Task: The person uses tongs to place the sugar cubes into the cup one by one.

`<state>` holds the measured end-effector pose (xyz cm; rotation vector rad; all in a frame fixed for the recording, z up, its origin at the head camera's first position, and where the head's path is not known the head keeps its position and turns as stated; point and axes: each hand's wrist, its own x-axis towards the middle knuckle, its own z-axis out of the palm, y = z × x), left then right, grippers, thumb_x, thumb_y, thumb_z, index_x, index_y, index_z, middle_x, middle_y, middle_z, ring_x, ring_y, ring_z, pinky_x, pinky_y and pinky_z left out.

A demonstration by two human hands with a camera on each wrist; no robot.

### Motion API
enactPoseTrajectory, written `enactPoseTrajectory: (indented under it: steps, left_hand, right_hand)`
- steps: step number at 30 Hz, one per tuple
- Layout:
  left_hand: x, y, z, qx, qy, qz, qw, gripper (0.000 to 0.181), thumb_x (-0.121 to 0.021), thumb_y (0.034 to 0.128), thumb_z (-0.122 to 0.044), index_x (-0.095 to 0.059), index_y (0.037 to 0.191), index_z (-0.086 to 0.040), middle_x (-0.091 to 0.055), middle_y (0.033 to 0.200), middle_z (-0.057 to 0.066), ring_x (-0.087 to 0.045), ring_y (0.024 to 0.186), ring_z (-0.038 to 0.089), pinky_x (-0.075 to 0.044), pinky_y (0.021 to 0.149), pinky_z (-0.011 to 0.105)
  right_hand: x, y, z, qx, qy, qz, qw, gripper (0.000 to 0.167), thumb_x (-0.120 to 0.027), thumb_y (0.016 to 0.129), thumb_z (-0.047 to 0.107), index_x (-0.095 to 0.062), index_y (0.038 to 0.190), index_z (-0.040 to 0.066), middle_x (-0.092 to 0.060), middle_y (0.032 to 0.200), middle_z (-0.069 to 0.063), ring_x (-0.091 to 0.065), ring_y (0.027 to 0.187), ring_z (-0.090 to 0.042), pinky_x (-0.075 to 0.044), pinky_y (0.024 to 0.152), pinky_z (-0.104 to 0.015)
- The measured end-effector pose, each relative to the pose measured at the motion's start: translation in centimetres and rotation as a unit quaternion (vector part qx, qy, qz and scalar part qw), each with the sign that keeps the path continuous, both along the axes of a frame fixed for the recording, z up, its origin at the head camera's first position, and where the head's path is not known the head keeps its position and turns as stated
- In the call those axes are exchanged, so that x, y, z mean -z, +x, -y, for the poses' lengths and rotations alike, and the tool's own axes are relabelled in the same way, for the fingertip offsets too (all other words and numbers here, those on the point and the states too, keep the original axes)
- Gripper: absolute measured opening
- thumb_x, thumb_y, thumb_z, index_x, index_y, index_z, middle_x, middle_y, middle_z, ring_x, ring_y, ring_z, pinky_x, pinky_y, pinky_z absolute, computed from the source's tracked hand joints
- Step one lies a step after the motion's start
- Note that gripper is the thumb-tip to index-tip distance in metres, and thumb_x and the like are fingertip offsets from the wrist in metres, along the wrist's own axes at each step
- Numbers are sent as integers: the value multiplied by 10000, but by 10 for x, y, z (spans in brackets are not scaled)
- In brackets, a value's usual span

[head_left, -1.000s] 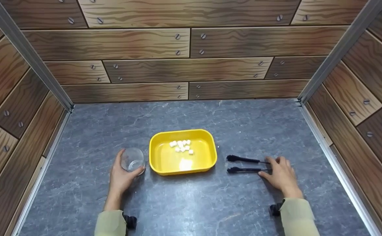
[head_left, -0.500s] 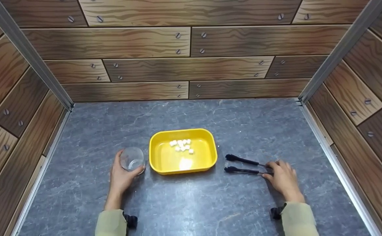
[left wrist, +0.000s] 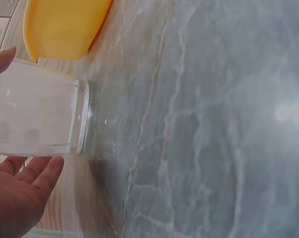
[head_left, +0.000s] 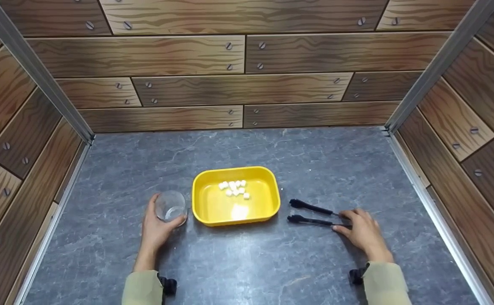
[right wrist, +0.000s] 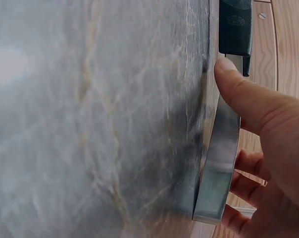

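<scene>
My left hand (head_left: 156,231) is curved round a clear cup (head_left: 170,203), thumb on one side and fingers on the other. The cup (left wrist: 35,109) stands on the table in the left wrist view. To its right sits a yellow tray (head_left: 272,203) with several small white cubes (head_left: 232,185) inside. Right of the tray, my right hand (head_left: 365,233) holds metal tongs with black ends (head_left: 312,207) by their metal arms. The two arms are spread apart, tips facing the tray. In the right wrist view the thumb lies along the steel strip of the tongs (right wrist: 221,153).
The grey marbled table (head_left: 247,262) is bounded by wood-patterned walls (head_left: 187,91) at the back and both sides. Metal strips (head_left: 435,216) run along the side edges. A tiny white speck (head_left: 281,189) lies near the tray's right side.
The tongs have shifted slightly left, toward the tray, with the right hand. My left hand, the cup, the tray and the cubes stay where they were.
</scene>
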<state>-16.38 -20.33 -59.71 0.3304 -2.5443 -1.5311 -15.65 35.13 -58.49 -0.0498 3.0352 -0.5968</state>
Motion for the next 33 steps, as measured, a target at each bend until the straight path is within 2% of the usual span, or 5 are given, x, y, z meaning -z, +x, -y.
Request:
enactPoseTrajectory:
  steps: [15, 22, 26, 29, 33]
  left_hand:
    - [0, -1, 1, 117, -73, -71, 9999, 999, -904, 686, -319, -333, 1480, -117, -335, 1509, 188, -325, 1371, 383, -307, 1090, 564]
    - [1, 0, 1, 121, -90, 38, 9999, 1012, -903, 684, -344, -324, 1484, -123, -327, 1512, 187, -315, 1376, 385, -300, 1091, 572]
    - [0, 0, 1, 170, -131, 58, 9998, 1012, -896, 698, -348, -312, 1489, -107, -319, 1515, 203, -313, 1379, 393, -297, 1094, 572]
    - [0, -1, 1, 198, -159, 40, 9997, 1009, -890, 706, -351, -308, 1492, -104, -313, 1519, 210, -312, 1382, 398, -299, 1094, 573]
    - [0, -1, 1, 203, -157, -13, 9997, 1013, -895, 700, -344, -311, 1492, -103, -315, 1521, 206, -314, 1383, 393, -302, 1095, 567]
  right_hand:
    - [-1, -1, -4, -211, -169, -70, 9996, 414, -759, 869, 283, -657, 1171, 18, -598, 1121, -179, -541, 1074, -427, -395, 906, -634]
    - [-9, 1, -8, -228, -205, 144, 9994, 474, -747, 870, 360, -642, 1193, 30, -614, 1184, -202, -563, 1100, -420, -421, 919, -614]
    - [-14, 1, -9, -178, -262, 326, 9990, 461, -740, 861, 417, -647, 1153, 73, -663, 1029, -114, -613, 902, -307, -484, 773, -525]
    - [-17, 2, -9, -155, -281, 309, 9990, 429, -744, 850, 436, -652, 1101, 102, -628, 864, -17, -544, 740, -211, -448, 650, -443]
    - [-19, 4, -8, -112, -242, -24, 9996, 431, -751, 846, 433, -662, 1093, 91, -635, 882, -30, -581, 768, -241, -466, 666, -473]
